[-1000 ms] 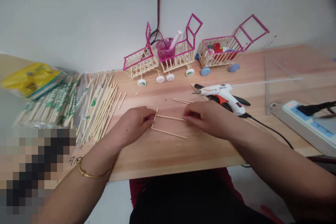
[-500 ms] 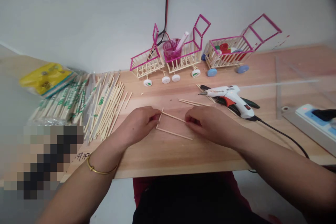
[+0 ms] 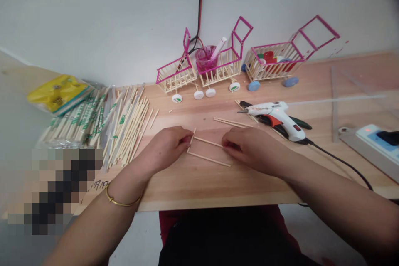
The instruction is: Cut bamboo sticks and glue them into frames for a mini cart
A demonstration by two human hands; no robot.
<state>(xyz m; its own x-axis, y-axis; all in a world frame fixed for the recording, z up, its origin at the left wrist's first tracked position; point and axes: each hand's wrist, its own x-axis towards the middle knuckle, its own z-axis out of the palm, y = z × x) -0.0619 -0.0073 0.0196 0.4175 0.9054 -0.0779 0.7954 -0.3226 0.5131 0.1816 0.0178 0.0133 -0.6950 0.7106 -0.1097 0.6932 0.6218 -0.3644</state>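
Note:
My left hand (image 3: 170, 147) pinches a short wooden stick (image 3: 192, 138) that stands slantwise over the table. From it a longer wooden stick (image 3: 208, 141) runs right to my right hand (image 3: 240, 145), whose fingers are closed on its far end. A lower wooden stick (image 3: 209, 159) extends from the short stick's bottom end, roughly parallel, its right end free. Together the sticks form a three-sided frame. Just beyond my right hand lie a few loose sticks (image 3: 232, 122). A white hot glue gun (image 3: 277, 118) rests farther right on the table.
Three small stick carts with purple rims, such as the right cart (image 3: 274, 62), line the wall. One holds a purple-stained cup (image 3: 206, 60). On the left are loose sticks (image 3: 132, 133), wrapped bundles (image 3: 77, 118) and a yellow packet (image 3: 57, 93). A power strip (image 3: 370, 145) sits at the right.
The view has shifted slightly, so everything sits a little farther right. Both hands keep their hold on the stick frame, with little visible movement.

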